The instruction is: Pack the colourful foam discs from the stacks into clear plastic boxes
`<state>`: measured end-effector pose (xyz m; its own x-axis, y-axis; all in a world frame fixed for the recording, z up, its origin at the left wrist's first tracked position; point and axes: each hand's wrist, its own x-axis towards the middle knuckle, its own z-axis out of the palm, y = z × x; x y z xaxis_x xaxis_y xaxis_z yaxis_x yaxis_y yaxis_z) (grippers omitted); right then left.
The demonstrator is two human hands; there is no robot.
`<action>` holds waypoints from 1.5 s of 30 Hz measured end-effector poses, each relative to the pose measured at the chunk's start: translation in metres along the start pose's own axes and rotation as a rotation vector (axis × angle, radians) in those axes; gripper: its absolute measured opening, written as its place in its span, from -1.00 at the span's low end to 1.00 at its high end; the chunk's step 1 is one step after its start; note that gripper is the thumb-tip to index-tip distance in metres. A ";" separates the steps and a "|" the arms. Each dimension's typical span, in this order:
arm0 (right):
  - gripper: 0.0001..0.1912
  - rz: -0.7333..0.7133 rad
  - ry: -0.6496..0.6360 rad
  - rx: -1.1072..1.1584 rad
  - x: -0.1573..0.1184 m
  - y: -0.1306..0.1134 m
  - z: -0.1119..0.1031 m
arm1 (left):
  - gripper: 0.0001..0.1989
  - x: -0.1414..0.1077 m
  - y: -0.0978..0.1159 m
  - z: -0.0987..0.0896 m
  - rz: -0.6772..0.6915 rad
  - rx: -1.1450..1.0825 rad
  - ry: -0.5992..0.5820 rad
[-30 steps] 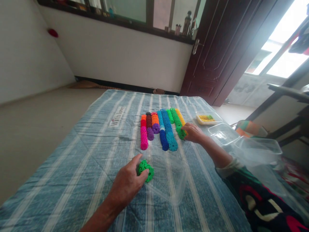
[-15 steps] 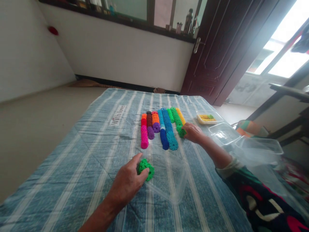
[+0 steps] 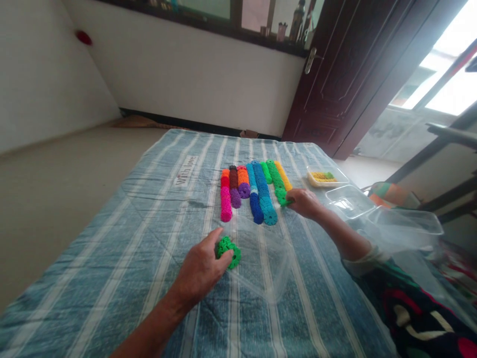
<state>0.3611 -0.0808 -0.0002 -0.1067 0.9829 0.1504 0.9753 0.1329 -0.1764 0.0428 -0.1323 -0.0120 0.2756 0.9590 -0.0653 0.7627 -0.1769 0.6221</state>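
Note:
My left hand [image 3: 201, 268] is closed around a short stack of green notched plastic discs [image 3: 228, 251], over the corner of a clear plastic lid or tray [image 3: 272, 291]. My right hand [image 3: 303, 203] is at the near end of a long green row of discs [image 3: 276, 180], pinching a green disc [image 3: 286, 203] seen edge-on. Beside that row lie a yellow row [image 3: 283, 175], a short bright green row [image 3: 266, 172] and a long blue row [image 3: 263, 189]. Farther left are a dark blue row [image 3: 256, 211], an orange-and-purple row [image 3: 243, 180], a brown-and-purple row [image 3: 234, 191] and a pink row [image 3: 225, 204].
A striped blue cloth [image 3: 122, 258] covers the surface. On the right stand a clear box with yellow and green discs [image 3: 323, 177] and two more clear containers, one nearer [image 3: 348, 201] and one farther right [image 3: 406, 221]. A dark red door [image 3: 343, 69] is behind.
The camera view has shifted slightly. My right hand has turned a little at the green row's end, and the disc in its fingers now shows edge-on. My left hand keeps its green stack.

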 end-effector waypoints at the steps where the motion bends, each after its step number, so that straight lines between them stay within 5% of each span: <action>1: -0.96 -0.014 0.006 0.047 -0.003 -0.003 -0.007 | -0.38 -0.001 0.001 0.000 -0.004 0.003 -0.005; 8: -0.96 -0.481 -0.211 0.360 -0.042 -0.084 -0.047 | -0.41 -0.003 0.005 -0.002 0.002 -0.006 -0.008; 14: -0.82 -0.607 -0.380 0.182 -0.045 -0.142 -0.014 | -0.42 -0.004 0.003 -0.001 0.049 -0.016 -0.014; 27: -0.85 -0.417 -0.201 0.521 -0.052 -0.137 0.029 | -0.30 -0.006 0.002 -0.006 0.045 -0.130 -0.067; 36: -0.74 -0.333 -0.376 0.550 -0.038 -0.147 0.023 | -0.28 -0.009 0.005 -0.008 0.035 -0.168 -0.066; 45: -0.80 -0.401 -0.328 0.576 -0.038 -0.148 0.026 | -0.29 -0.012 0.007 -0.008 0.025 -0.136 -0.074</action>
<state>0.2153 -0.1342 -0.0054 -0.5702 0.8210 0.0297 0.6052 0.4443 -0.6605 0.0404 -0.1430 -0.0006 0.3400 0.9348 -0.1026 0.6702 -0.1643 0.7238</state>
